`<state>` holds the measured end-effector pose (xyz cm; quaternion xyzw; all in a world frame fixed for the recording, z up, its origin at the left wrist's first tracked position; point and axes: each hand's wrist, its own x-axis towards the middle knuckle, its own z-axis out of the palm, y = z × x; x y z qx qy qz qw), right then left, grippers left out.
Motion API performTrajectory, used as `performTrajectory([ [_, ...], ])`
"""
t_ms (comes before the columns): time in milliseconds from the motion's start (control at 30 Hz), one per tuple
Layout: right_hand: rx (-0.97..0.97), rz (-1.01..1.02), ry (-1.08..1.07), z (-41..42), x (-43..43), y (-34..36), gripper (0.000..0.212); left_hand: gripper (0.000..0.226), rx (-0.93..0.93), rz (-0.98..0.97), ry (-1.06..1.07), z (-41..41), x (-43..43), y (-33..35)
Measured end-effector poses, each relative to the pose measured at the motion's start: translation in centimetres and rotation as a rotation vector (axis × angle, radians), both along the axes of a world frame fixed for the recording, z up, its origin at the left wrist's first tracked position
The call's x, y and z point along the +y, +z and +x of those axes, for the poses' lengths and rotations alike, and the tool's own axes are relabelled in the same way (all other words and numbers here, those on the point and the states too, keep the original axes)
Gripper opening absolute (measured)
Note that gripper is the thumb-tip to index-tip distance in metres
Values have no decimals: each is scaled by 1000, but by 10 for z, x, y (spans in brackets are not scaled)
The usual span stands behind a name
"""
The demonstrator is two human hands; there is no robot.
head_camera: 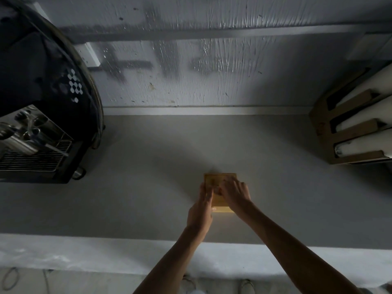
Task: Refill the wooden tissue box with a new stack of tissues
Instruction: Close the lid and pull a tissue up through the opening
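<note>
A small wooden tissue box point(214, 180) lies flat on the grey counter point(148, 187), a little right of centre. My left hand point(201, 209) rests along the box's left side with its fingers laid straight on the top. My right hand point(234, 193) covers the box's right half, its fingers bent down onto the middle of the top face. Both hands hide most of the lid, so I cannot tell whether an opening or any tissue shows there. No loose tissue stack is in view.
A black espresso machine point(42, 115) with a metal drip grid stands at the left of the counter. Cardboard boxes holding white rolls point(356, 128) sit at the right. A rough grey wall point(191, 60) closes the back; the counter's front edge point(106, 253) is pale.
</note>
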<state>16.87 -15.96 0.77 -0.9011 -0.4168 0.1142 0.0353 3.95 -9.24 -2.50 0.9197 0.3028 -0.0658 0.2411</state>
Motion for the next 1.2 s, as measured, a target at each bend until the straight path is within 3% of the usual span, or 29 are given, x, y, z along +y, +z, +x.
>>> performTrajectory([
  [267,-89,84,101,-1,-13,12,12,80,-50,15,1,-1,-1,1],
  [400,-104,217,-34,7,-11,22,15,75,-47,23,-7,-1,0,-2],
  [767,-26,264,-104,17,-16,22,22,74,-115,11,-26,-1,2,0],
  [867,112,436,-329,15,-32,20,20,78,-202,-160,-43,-3,9,3],
  [967,224,488,-472,2,-59,0,27,87,-341,-585,109,-11,14,7],
  [1033,386,437,-496,-9,-70,-7,39,76,-353,-767,226,-13,15,10],
  [1100,512,533,-555,-14,-75,-16,36,50,-350,-818,312,-11,17,10],
  [1167,678,551,-545,-23,-75,-25,21,22,-333,-724,340,-7,16,8],
  [1200,653,543,-580,-27,-76,-23,16,13,-328,-670,335,-5,15,5],
])
